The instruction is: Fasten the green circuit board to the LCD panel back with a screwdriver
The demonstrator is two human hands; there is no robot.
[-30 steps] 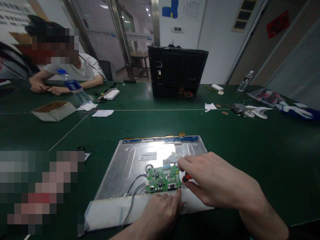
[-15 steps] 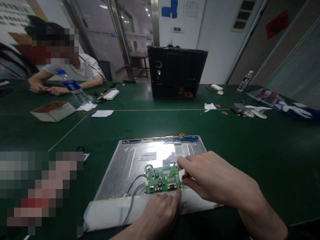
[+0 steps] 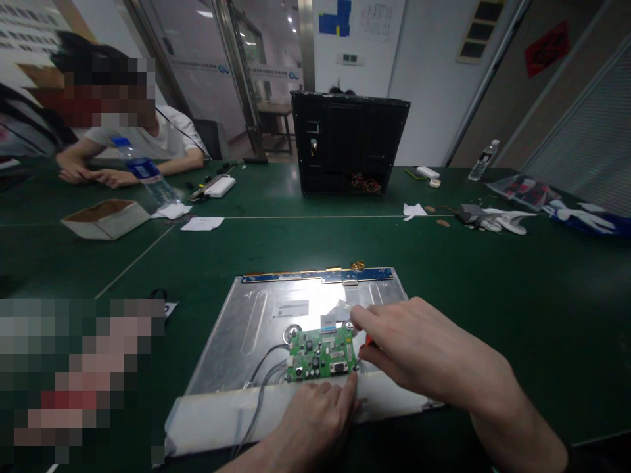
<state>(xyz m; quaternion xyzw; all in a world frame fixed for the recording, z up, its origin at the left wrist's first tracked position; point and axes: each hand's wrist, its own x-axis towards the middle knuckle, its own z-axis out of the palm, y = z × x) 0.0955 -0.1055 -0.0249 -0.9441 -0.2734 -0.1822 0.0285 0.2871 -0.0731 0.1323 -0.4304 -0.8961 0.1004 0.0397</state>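
A metal display panel [image 3: 231,341] lies on the green table, with a blue strip board [image 3: 296,277] along its far edge. On the panel sits a green circuit board [image 3: 315,358] with grey cables [image 3: 266,381] at its left. My right hand [image 3: 394,338] is closed around a red-and-black tool [image 3: 365,343], whose tip is at the board's near right corner. My left hand [image 3: 323,410] rests on the white near edge of the panel, its index finger extended to that same corner; its other fingers are curled, and nothing shows in them.
A black monitor housing [image 3: 350,141] stands across the table [image 3: 493,282]. Left are an open box [image 3: 106,220], a large bottle [image 3: 148,174] and a seated person [image 3: 152,135]. Gloves [image 3: 497,219] and a small bottle [image 3: 483,159] are right.
The red tool has shifted and tilted slightly in my right hand. My left hand has hardly moved.
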